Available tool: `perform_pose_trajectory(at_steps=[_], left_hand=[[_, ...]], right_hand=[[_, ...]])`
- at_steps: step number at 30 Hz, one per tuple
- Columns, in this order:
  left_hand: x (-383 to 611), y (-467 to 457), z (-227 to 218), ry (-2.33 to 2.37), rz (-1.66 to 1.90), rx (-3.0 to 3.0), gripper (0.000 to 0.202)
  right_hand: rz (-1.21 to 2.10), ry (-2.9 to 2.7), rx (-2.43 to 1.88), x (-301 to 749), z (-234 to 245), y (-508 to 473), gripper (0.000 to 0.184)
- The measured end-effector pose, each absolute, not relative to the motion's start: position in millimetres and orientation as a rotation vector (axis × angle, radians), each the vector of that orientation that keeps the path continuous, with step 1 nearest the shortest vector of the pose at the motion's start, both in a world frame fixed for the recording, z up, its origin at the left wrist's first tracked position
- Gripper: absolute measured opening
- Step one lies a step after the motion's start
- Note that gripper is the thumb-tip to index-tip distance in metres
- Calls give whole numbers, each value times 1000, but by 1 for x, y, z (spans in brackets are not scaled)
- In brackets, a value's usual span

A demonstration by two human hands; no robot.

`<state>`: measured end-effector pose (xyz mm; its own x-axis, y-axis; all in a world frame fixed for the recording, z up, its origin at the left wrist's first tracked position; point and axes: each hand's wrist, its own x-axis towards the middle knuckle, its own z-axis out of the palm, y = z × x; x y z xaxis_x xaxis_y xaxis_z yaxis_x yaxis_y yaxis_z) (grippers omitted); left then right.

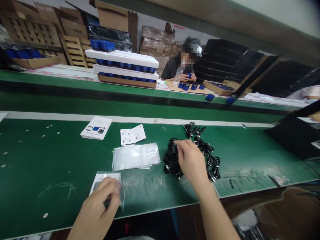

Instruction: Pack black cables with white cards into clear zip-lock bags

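My left hand (98, 205) is closed on a clear plastic bag (107, 181) with a white card inside, at the near edge of the green table (37, 160). My right hand (191, 160) reaches over a pile of coiled black cables (172, 156), fingers curled and pinching at one of them. Whether a cable is lifted I cannot tell. A stack of clear plastic bags (136, 156) lies between my two hands.
A white booklet (96, 127) and a white sticker sheet (133, 134) lie farther back. Across the conveyor, a person (183, 66) sits handling small blue items beside a water bottle (178, 76). White trays with blue parts (122, 65), cardboard boxes and pallets stand behind.
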<state>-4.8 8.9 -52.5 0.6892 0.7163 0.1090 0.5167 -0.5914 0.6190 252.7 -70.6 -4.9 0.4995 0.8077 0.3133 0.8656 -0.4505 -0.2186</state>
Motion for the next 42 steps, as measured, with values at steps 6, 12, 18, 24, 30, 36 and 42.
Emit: perform_pose_trajectory(at_steps=[6, 12, 18, 24, 30, 36, 42], left_hand=[[-5, 12, -54, 951, 472, 2313, 25], [-5, 10, -53, 937, 496, 2279, 27], [-3, 8, -48, 927, 491, 2245, 26], [-8, 4, -48, 972, 513, 2271, 25], [-22, -4, -59, 1114, 624, 2391, 23], [-22, -12, -54, 1080, 630, 2455, 21], [-16, -14, -50, 993, 693, 2534, 14]], right_hand=[[-154, -1505, -2578, 319, -15, -40, 16], [-101, -1393, -2513, 322, -5, -28, 17], [434, -1515, -2091, 221, 6, -61, 28], [1325, -1173, -1478, 141, -27, -78, 35], [935, -1366, -1593, 135, -28, -74, 31], [604, -1674, -1909, 117, -33, -76, 38], [901, -1517, -1632, 121, -22, -78, 32]])
